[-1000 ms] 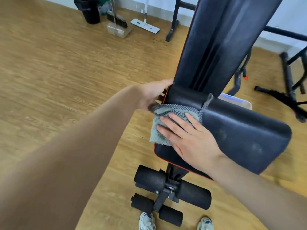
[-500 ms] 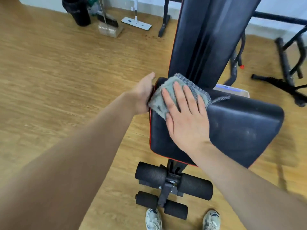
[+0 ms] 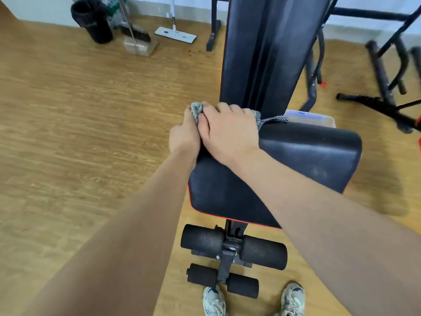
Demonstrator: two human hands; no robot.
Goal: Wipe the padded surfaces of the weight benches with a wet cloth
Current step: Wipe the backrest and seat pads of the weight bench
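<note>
Wood flooring (image 3: 79,133) spreads out past the weight bench (image 3: 227,249), with a mop (image 3: 175,34) and a black bin (image 3: 93,21) parked by the far wall, well beyond my fingers. I have the right hand (image 3: 227,131) laid over the cloth (image 3: 196,109) at the back of the seat pad (image 3: 307,160), just where it meets the raised backrest (image 3: 262,53). Its fingers (image 3: 230,108) curl down over the cloth and bunch it into that seam. I judge that is the point: grime collects in the crease, and a flat palm would not reach it. A mesh corner of the cloth trails out just right of those fingers. The left hand (image 3: 184,135) touches the right, against the pad's left edge, probably to steady the surface against the push. One of its fingers lies along a tuft of cloth poking up between the two hands; I cannot tell whether it pinches it. Nearer me than the fingers, the seat pad shows pale smudges and, I judge, is not yet wiped.
</note>
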